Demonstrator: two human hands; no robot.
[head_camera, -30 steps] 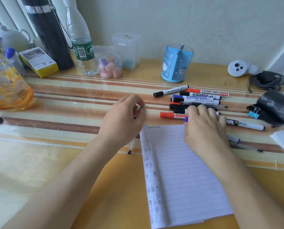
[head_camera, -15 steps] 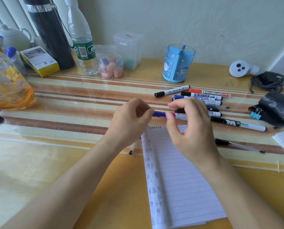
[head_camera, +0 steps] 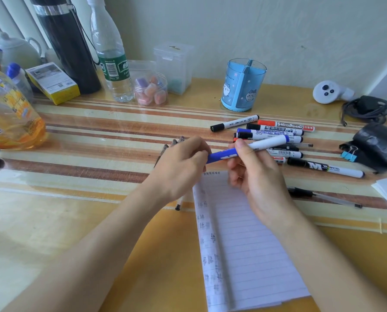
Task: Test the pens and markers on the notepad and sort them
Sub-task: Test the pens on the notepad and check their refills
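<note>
- Both hands held one blue marker (head_camera: 264, 144) at the centre of the frame, just above the top edge of the notepad (head_camera: 244, 244). The left hand (head_camera: 183, 167) had its fingers curled round the blue end. The right hand (head_camera: 260, 183) pinched the white barrel between thumb and fingers.
- One hand on each end looked like a pull to free the cap so the tip could be tried on paper. Fingers hid the join, so I could not tell whether the cap had come loose.
- The marker sat tilted, blue end lower left and far end upper right.
- The notepad lay lengthwise below the hands. Small scribbles ran down its left margin, and the lined part was bare, ready for a stroke.
- A pile of markers (head_camera: 275, 131) lay right of centre, just beyond the right hand and probably within easy reach for the next pick.
- A thin pen (head_camera: 178, 204) poked out under the left wrist, left of the notepad, perhaps set apart already.
- A blue pen holder (head_camera: 243, 85) stood behind the pile, a likely home for the keepers.
</note>
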